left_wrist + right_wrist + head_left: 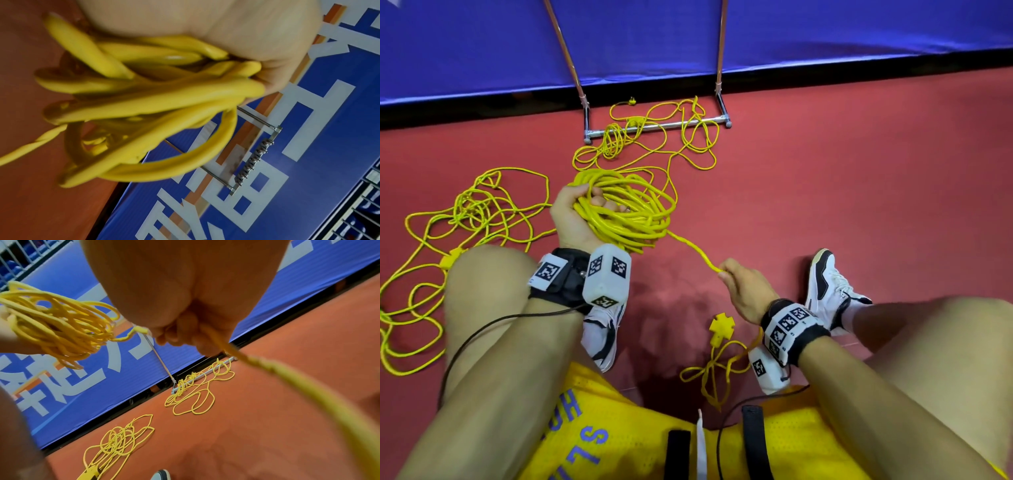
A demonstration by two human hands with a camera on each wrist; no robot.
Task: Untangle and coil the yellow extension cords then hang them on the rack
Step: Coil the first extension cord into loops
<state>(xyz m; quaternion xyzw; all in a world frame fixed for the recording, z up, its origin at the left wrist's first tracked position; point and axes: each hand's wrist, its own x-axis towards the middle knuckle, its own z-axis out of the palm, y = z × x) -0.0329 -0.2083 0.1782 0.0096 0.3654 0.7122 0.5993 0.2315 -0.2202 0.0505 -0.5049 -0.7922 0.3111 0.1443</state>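
Coiling one yellow cord while two tangles wait on the floor

I have my left hand (571,216) clenched around the gathered coil (626,212), loops bunched in the palm so they cannot spring apart. My right hand (746,291) pinches the free run of the same cord (693,248), keeping it lightly taut between the hands, I judge, so the next loop lays flat. Its cross-shaped socket end (720,327) lies on the red floor (859,192) near my right wrist, beyond a small snag of cord. Two loose cords remain: one tangle (476,219) at the left, another (654,137) draped over the rack's base bar (657,126) at the far side.
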